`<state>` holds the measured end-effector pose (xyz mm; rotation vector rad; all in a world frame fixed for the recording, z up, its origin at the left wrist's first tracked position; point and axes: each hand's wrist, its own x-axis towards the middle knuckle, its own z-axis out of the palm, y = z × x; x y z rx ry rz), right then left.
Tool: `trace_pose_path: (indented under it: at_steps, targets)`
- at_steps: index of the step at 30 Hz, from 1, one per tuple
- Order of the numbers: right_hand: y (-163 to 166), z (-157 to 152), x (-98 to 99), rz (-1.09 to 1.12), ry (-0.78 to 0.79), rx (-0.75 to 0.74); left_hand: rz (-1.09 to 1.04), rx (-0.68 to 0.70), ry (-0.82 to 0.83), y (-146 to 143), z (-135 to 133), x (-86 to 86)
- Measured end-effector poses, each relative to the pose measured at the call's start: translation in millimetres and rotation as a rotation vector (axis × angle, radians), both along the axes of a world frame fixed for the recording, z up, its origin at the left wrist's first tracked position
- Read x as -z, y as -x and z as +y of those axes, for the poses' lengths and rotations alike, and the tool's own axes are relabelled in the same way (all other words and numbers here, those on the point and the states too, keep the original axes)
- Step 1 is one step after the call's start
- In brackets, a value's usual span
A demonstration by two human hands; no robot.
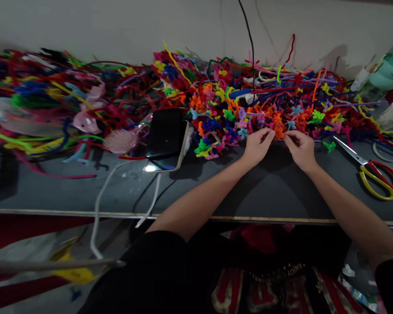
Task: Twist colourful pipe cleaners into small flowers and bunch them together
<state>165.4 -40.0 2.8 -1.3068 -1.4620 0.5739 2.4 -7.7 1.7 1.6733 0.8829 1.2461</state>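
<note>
A grey table (pixel 268 192) stands against a pale wall (pixel 118 26), its back hidden under a tangle of fuzzy stems (pixel 131 89) too dense to count. At the pile's front edge, one orange flower (pixel 279 131) is pinched between the fingertips of the left hand (pixel 259 145) and right hand (pixel 300 149); its underside is hard to make out. One hairbrush (pixel 121 141) has its handle partly covered, one cup (pixel 392 117) is cut off at right, and one phone (pixel 165 131) and one pair of scissors (pixel 375 169) lie apart.

Left grip (pixel 258 146) and right grip (pixel 300 149) pinch side-by-side.
</note>
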Motion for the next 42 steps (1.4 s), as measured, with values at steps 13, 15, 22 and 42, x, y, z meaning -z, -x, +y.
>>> trace_pose_path:
  at_steps: [13, 15, 22, 42]
  targets:
    - [2.3, -3.1, -4.8, 0.020, -0.026, 0.080, 0.400, -0.236, -0.281, -3.3, -12.0, 0.3]
    - [1.7, -1.6, -4.4, 0.016, -0.022, 0.086, 0.376, -0.283, -0.281, -2.5, -10.6, 1.0]
    - [0.1, -1.5, -7.0, -0.137, -0.061, -0.007, 0.290, -0.203, -0.372, 1.1, -6.0, 1.1]
    - [7.7, -10.7, -12.6, -0.206, -0.073, -0.010, 0.012, -0.186, 0.026, -2.3, -9.2, -3.2]
